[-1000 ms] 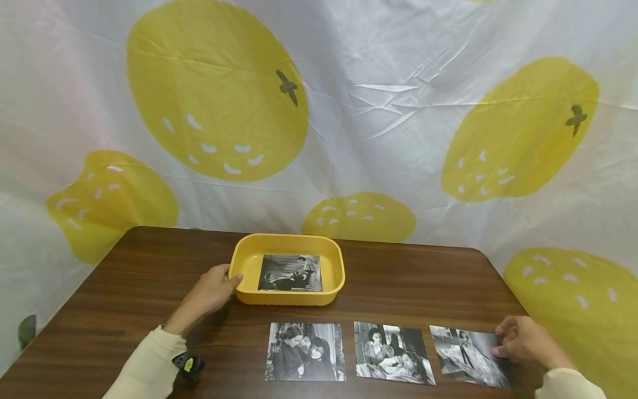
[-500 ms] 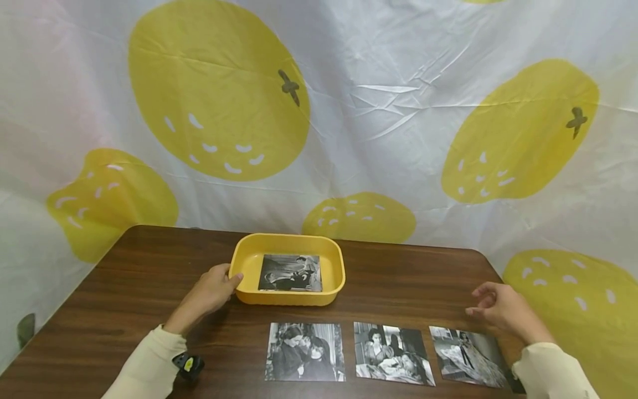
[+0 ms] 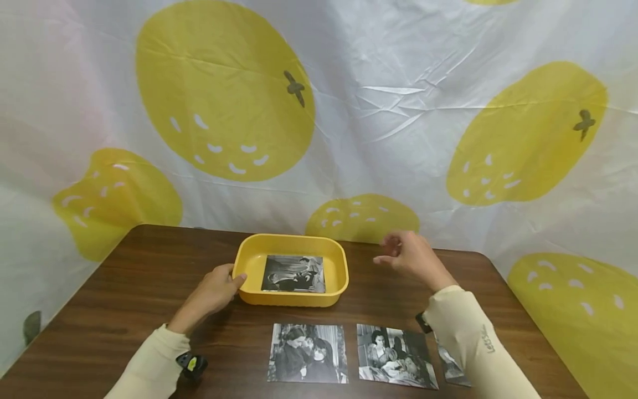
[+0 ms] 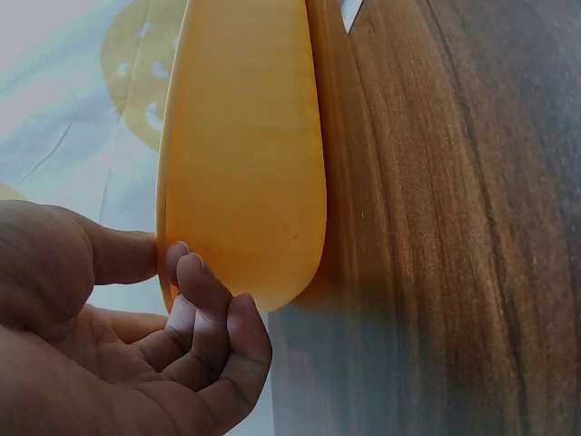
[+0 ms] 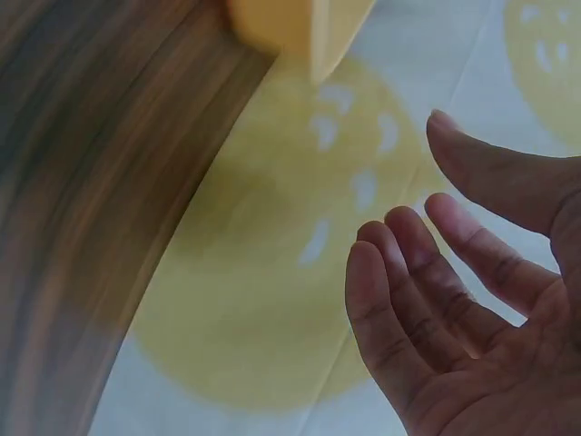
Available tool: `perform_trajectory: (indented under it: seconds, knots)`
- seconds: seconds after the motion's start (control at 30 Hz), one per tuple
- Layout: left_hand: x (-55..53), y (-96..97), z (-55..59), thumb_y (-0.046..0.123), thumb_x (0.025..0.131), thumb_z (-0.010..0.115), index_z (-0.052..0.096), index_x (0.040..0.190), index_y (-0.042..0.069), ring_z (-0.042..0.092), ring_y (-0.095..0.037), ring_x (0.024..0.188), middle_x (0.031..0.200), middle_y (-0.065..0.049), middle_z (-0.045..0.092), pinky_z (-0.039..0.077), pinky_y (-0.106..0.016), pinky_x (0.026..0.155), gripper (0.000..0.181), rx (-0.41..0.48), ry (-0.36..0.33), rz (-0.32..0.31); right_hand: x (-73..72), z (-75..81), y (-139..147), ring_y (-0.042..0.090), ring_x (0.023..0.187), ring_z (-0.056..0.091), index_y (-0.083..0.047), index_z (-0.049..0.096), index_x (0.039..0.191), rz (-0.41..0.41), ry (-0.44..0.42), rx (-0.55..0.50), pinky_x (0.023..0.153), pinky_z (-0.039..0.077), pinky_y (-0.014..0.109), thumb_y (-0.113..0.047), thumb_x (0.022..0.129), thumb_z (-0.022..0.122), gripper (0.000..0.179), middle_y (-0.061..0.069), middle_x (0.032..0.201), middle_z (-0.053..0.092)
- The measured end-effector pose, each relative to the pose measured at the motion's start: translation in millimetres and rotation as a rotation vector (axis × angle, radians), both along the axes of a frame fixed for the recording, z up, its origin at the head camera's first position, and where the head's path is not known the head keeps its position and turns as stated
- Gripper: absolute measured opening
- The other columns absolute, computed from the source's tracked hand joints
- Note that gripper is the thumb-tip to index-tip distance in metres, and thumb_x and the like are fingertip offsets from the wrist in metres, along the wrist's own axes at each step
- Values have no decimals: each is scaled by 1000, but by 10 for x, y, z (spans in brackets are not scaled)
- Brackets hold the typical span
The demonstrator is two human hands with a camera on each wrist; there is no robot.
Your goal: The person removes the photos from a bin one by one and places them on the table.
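Note:
My left hand (image 3: 217, 288) grips the left end of a yellow plastic tray (image 3: 289, 300), thumb over the rim; the left wrist view shows the thumb and curled fingers at the tray's wall (image 4: 245, 163). A black-and-white photo (image 3: 294, 274) lies flat inside the tray. My right hand (image 3: 411, 256) hovers in the air to the right of the tray, holding nothing, its fingers apart from the thumb in the right wrist view. In front of the tray lie a left photo (image 3: 307, 353), a middle photo (image 3: 396, 356) and a right photo (image 3: 452, 367), the last mostly hidden under my right sleeve.
The brown wooden table (image 3: 124, 310) has rounded back corners. Right behind it hangs a white curtain (image 3: 349, 155) with large yellow fruit prints. Black wrist-worn devices, such as the left one (image 3: 191, 364), sit below the sleeves.
My right hand has left the rightmost photo, risen, and moved left and away from me toward the tray's right side. The left hand, tray and photos have stayed in place.

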State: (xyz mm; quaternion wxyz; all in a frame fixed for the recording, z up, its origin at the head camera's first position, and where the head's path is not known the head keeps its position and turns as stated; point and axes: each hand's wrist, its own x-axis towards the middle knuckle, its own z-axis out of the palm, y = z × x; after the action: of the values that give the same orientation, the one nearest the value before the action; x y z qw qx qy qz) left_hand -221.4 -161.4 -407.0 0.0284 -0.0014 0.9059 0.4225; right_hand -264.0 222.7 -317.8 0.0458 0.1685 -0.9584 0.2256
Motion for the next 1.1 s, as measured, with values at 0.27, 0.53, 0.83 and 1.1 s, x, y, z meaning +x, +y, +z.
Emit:
perform_trajectory:
  seconds: [0.27, 0.53, 0.83, 1.1]
  knots:
    - [8, 19, -13, 20, 98, 50, 54, 118, -6, 49, -15, 57, 66, -5, 54, 39, -29, 51, 34, -2, 19, 8, -196, -119, -735, 22, 86, 61, -5, 67, 104, 148, 4, 67, 76, 49, 38, -26, 73, 82, 40, 8, 94, 66]
    - [6, 39, 3, 20, 97, 50, 55, 116, -7, 50, -15, 58, 68, -7, 55, 40, -29, 52, 33, 0, 35, 6, -410, -462, -1187, 31, 107, 57, -3, 64, 112, 189, -115, 216, 94, 42, 45, -31, 68, 85, 56, 11, 114, 63]
    - [8, 90, -23, 19, 97, 51, 55, 116, -8, 51, -15, 57, 68, -8, 56, 41, -28, 51, 33, 7, 31, -7, -490, -758, -1324, 26, 98, 58, -3, 60, 106, 91, -207, 236, 88, 45, 38, -30, 54, 93, 67, 8, 104, 62]
    - [3, 99, 5, 19, 97, 51, 56, 112, -7, 51, -16, 57, 68, -7, 55, 40, -29, 51, 31, 7, 35, 3, -511, -830, -1354, 31, 105, 52, -3, 61, 113, 75, -197, 282, 93, 42, 41, -32, 52, 93, 75, 13, 113, 55]
